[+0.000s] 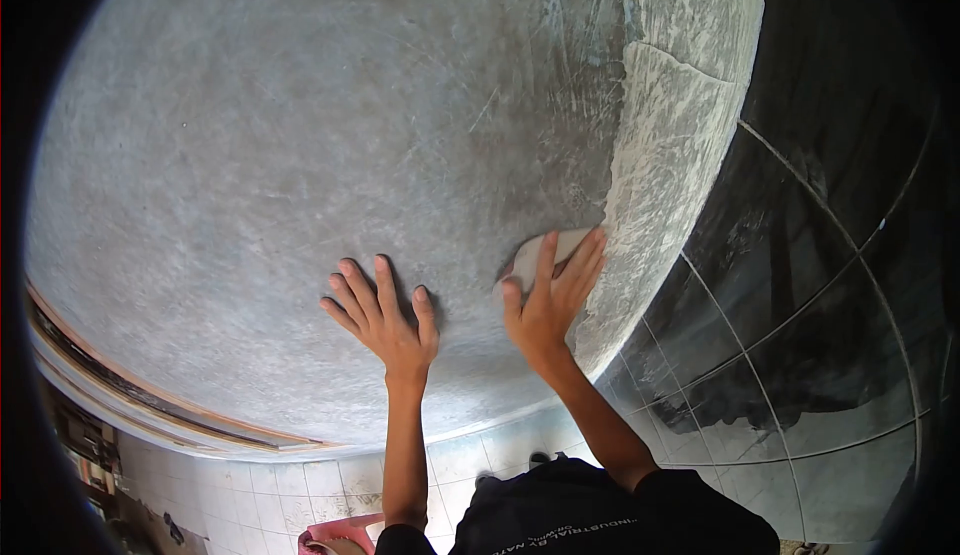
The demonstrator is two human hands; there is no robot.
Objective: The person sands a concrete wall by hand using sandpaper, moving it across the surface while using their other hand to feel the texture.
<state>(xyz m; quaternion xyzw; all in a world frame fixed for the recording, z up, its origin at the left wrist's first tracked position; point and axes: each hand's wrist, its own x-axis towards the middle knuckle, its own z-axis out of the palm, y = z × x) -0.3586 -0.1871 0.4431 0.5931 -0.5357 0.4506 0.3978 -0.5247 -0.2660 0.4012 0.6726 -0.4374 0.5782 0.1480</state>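
My right hand [553, 300] presses a pale flat piece of sandpaper [540, 252] against the grey wall [300, 135]. Its fingers lie over the sheet, and the thumb rests by its lower left edge. The sheet touches the border of a rough whitish plaster strip [680, 135] that runs down the wall's right side. To the left, my left hand [385, 320] rests on the same wall with fingers spread, holding nothing. Pale scratches and smears mark the grey surface above both hands.
Dark glossy tiles [810, 295] with light joints meet the wall's right edge. A wooden frame [180, 402] runs along the lower left. Below are white floor tiles [270, 495] and a pink object [340, 532], partly cut off.
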